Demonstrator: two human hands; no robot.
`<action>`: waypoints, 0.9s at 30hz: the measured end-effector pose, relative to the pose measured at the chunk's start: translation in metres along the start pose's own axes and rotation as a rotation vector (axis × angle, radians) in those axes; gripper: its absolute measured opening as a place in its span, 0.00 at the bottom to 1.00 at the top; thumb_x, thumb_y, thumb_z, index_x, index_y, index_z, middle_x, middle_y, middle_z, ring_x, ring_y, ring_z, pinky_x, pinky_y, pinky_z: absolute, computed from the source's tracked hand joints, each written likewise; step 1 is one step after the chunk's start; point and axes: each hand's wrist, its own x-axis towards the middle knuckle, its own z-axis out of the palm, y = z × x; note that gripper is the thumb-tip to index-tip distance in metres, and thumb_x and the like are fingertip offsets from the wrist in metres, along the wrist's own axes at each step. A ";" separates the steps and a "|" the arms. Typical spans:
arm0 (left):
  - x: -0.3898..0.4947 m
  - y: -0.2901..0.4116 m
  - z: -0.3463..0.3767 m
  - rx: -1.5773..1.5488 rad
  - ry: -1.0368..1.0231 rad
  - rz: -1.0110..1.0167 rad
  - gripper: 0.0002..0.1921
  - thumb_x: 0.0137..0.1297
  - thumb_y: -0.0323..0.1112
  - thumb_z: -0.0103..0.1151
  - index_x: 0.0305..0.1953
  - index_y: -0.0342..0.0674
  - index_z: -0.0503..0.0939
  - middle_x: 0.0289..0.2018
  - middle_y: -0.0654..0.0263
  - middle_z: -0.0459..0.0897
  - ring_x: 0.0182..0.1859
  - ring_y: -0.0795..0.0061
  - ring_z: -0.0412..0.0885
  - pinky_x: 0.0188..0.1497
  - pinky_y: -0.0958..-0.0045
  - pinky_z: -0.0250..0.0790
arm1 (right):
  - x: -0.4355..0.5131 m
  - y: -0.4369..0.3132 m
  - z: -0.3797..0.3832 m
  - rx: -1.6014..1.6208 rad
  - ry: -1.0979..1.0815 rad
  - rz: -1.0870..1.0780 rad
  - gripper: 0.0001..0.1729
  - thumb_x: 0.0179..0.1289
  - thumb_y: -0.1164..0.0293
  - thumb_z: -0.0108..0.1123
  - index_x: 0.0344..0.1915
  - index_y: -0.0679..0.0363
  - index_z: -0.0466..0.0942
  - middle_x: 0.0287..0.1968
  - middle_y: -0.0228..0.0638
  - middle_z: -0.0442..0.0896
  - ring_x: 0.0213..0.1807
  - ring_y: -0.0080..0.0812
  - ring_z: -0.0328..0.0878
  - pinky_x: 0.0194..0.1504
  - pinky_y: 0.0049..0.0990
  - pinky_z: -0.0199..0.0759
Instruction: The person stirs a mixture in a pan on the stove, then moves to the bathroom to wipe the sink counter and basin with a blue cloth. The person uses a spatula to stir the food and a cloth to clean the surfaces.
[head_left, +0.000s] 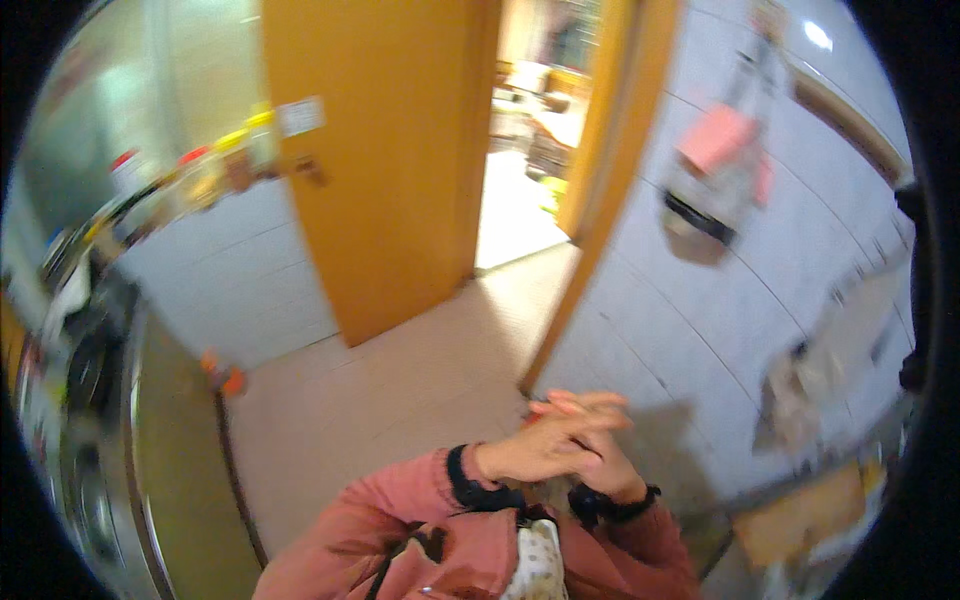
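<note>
My left hand (529, 451) and my right hand (613, 466) meet in front of my chest. Their fingers cross over one another and look interlaced, though blur and overlap hide some of them. No object shows in either hand. Dark bands circle both wrists, below the sleeves of a pink jacket (360, 517). A patterned light garment (536, 562) shows at the jacket's front. Beyond the hands lie the pinkish floor (390, 405) and the foot of a wooden door frame (551, 352).
A wooden door (382, 165) stands ajar onto a bright room. Lidded jars (236, 157) line a ledge at left, above a counter with a dark gas stove (94, 367). Bags (705, 187) hang on the tiled right wall; a cardboard box (802, 517) sits low at right.
</note>
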 end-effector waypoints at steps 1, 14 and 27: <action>0.000 0.002 -0.001 0.018 -0.031 -0.020 0.27 0.64 0.45 0.54 0.60 0.38 0.67 0.62 0.51 0.63 0.64 0.58 0.60 0.65 0.60 0.51 | 0.003 0.002 -0.001 -0.051 -0.010 -0.019 0.31 0.65 0.75 0.51 0.67 0.57 0.55 0.65 0.45 0.58 0.60 0.48 0.68 0.57 0.44 0.66; -0.003 0.029 0.022 0.067 0.246 -0.316 0.35 0.63 0.40 0.57 0.68 0.39 0.53 0.61 0.54 0.62 0.62 0.60 0.61 0.63 0.65 0.56 | 0.012 0.001 -0.004 0.292 0.040 0.136 0.37 0.64 0.73 0.55 0.68 0.65 0.48 0.60 0.41 0.60 0.58 0.36 0.69 0.56 0.35 0.66; -0.059 0.048 0.007 0.347 0.348 -0.267 0.35 0.61 0.49 0.59 0.65 0.41 0.61 0.67 0.51 0.54 0.68 0.56 0.54 0.67 0.58 0.48 | 0.055 0.031 0.033 0.494 -0.536 -0.022 0.35 0.66 0.57 0.55 0.67 0.57 0.56 0.65 0.45 0.59 0.62 0.46 0.65 0.61 0.43 0.61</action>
